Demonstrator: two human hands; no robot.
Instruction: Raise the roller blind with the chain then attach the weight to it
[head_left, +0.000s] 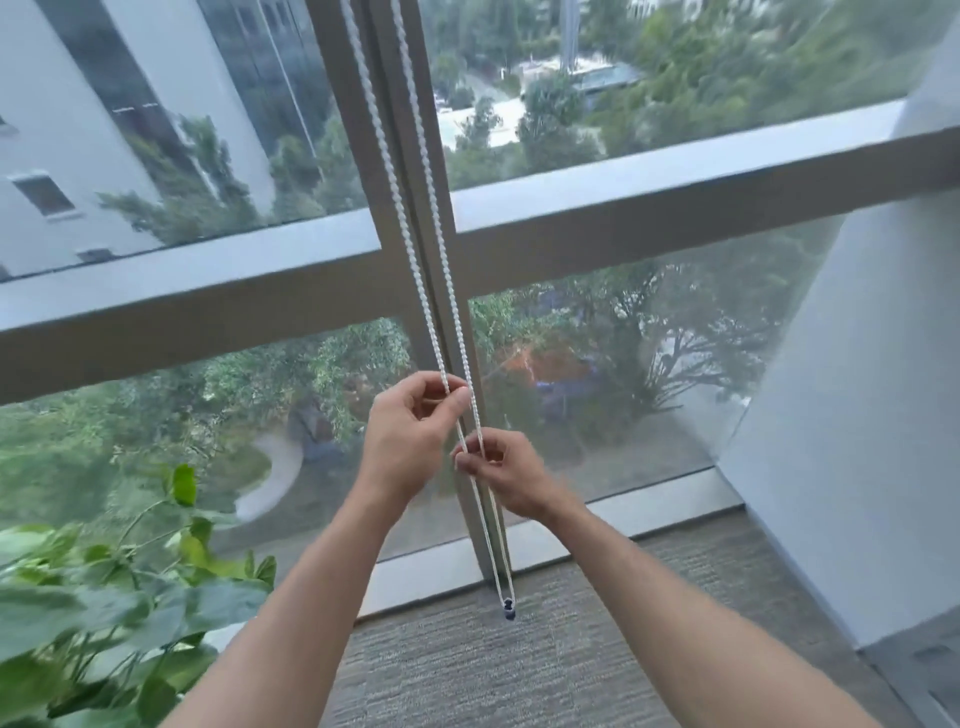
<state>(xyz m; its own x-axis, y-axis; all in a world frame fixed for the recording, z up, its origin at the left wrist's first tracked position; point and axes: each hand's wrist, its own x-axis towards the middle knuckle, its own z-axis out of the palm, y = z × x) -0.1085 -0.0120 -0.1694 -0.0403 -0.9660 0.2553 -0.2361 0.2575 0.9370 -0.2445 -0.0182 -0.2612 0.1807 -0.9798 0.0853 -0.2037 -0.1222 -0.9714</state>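
The left hand (410, 436) pinches one strand of the bead chain (415, 249) between thumb and curled fingers. The right hand (506, 478), just below and to its right, pinches the other strand the same way. Both grips are closed tight on the chain, which runs up past the mullion (384, 130) and out of the top of the view. Below the hands the loop hangs free, ending near the carpet (467, 665) in a small dark piece (509, 609), possibly the weight or a connector; it is too small to tell. The blind itself is not in view.

Risks, as I judge them: pulling both strands at once would jam the loop and strain the beads; a slipped pinch would let the blind run back down. The swinging loop could also catch in the plant (104, 597) to the left.

No brand or writing can be read.
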